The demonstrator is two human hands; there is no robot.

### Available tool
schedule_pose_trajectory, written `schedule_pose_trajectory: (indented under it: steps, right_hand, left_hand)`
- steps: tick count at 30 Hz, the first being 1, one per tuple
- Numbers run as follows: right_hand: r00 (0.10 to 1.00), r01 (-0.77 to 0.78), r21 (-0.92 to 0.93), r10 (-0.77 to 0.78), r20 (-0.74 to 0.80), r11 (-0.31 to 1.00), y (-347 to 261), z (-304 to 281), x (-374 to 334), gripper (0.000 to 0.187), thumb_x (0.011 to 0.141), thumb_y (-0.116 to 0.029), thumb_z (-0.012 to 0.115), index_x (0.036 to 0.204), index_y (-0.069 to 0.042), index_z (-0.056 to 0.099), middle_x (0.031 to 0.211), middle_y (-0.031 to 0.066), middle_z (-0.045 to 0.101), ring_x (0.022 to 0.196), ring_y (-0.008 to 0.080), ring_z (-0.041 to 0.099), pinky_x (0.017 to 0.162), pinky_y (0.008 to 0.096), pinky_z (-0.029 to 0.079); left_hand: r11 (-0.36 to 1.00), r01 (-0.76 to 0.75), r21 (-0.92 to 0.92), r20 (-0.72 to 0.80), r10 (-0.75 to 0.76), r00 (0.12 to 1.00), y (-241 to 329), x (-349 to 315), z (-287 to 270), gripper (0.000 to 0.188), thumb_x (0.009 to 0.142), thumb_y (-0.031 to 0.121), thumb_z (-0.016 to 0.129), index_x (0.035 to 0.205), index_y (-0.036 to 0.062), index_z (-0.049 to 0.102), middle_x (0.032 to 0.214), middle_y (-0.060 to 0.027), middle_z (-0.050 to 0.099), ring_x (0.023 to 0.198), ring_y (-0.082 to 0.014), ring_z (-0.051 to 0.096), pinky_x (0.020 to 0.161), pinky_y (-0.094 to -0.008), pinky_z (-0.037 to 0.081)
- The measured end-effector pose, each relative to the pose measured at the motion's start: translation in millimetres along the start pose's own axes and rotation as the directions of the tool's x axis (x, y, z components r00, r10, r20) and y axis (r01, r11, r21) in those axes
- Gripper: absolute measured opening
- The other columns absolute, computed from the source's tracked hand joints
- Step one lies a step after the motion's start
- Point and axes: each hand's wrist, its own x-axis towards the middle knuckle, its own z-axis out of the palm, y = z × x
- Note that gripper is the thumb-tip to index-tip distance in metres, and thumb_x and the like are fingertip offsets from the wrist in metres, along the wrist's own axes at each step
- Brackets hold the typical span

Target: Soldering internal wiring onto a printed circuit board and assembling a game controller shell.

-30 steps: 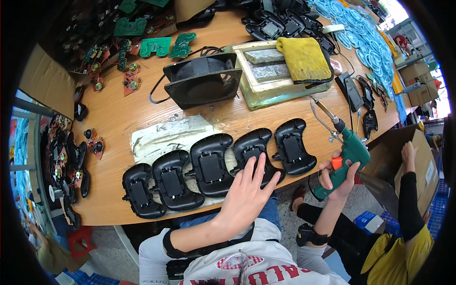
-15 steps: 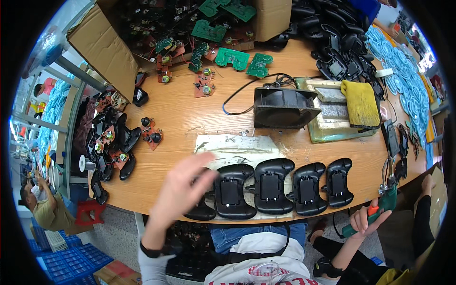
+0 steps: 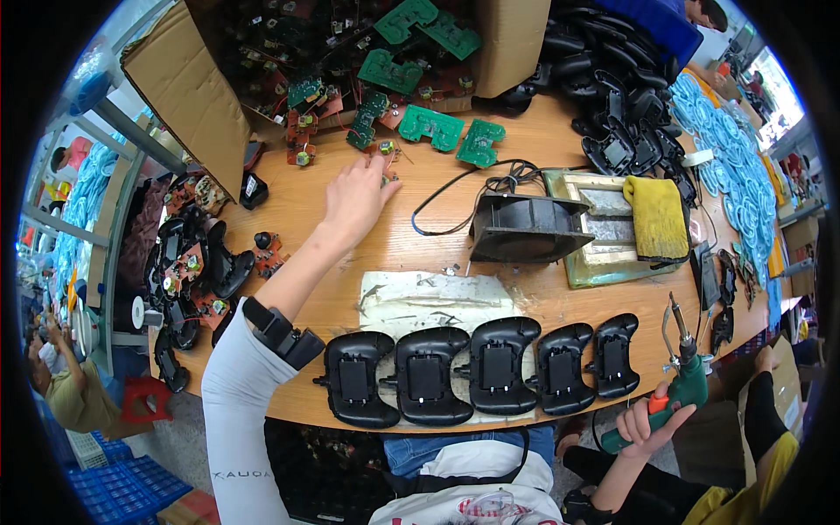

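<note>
My left hand (image 3: 354, 203) reaches far across the table, its fingers closed over a small orange-brown circuit board (image 3: 387, 149) with the thumb at its right side. Most of that board is hidden, and I cannot tell whether it is lifted. At the lower right, my right hand (image 3: 649, 427) grips a green soldering gun (image 3: 691, 385) with an orange trigger, its metal tip pointing up. Between my arms, several black game controller shells (image 3: 497, 372) lie in a row along the near edge, each with a rectangular compartment in the middle.
A cardboard box (image 3: 188, 96) of circuit boards stands at the back, with green boards (image 3: 430, 129) before it. Right of centre are a black fan (image 3: 529, 229) and a yellow cloth (image 3: 656, 219). Black shells (image 3: 612, 114) and blue cables (image 3: 726, 166) pile up at right. A co-worker's arm (image 3: 759, 411) is nearby.
My left hand has moved from above the leftmost shell to the circuit board at the back, uncovering that shell. My right hand still holds the soldering gun, now slightly further left.
</note>
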Motion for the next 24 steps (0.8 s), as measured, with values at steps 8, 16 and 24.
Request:
schedule_pose_trajectory:
  steps: [8, 16, 24]
  right_hand:
    - [0.993, -0.116, -0.034, 0.116, -0.001, 0.993, 12.4, 5.8, 4.4, 0.066, 0.084, -0.066, 0.034, 0.111, -0.006, 0.042, 0.049, 0.0007, 0.039, 0.035, 0.0088, 0.033, 0.037, 0.0240, 0.030]
    - [0.981, -0.157, -0.098, 0.166, 0.101, 0.983, 25.5, 21.2, 18.7, 0.063, 0.086, -0.063, 0.035, 0.109, -0.005, 0.041, 0.047, 0.0010, 0.039, 0.033, 0.0095, 0.034, 0.036, 0.0239, 0.030]
    - [0.959, -0.275, -0.027, 0.276, 0.057, 0.961, 39.0, 32.5, 14.5, 0.072, 0.079, -0.069, 0.041, 0.112, -0.004, 0.042, 0.054, 0.0031, 0.045, 0.042, 0.0105, 0.040, 0.043, 0.0261, 0.034]
  left_hand:
    - [0.959, -0.053, -0.280, 0.142, 0.096, 0.985, -24.9, -55.5, -32.3, 0.026, 0.080, 0.011, 0.061, 0.105, 0.0050, 0.058, 0.097, -0.0133, 0.055, 0.089, -0.0295, 0.055, 0.078, -0.0366, 0.044]
    - [0.930, -0.058, -0.363, 0.055, 0.084, 0.995, -32.6, -82.5, -41.2, 0.027, 0.079, 0.004, 0.060, 0.106, 0.0025, 0.058, 0.100, -0.0131, 0.058, 0.095, -0.0304, 0.055, 0.081, -0.0355, 0.043]
    - [0.841, 0.046, -0.538, -0.035, -0.076, 0.996, -43.2, -87.9, -40.1, 0.010, 0.078, 0.000, 0.060, 0.088, -0.0025, 0.062, 0.084, -0.0114, 0.060, 0.071, -0.0200, 0.060, 0.064, -0.0273, 0.047]
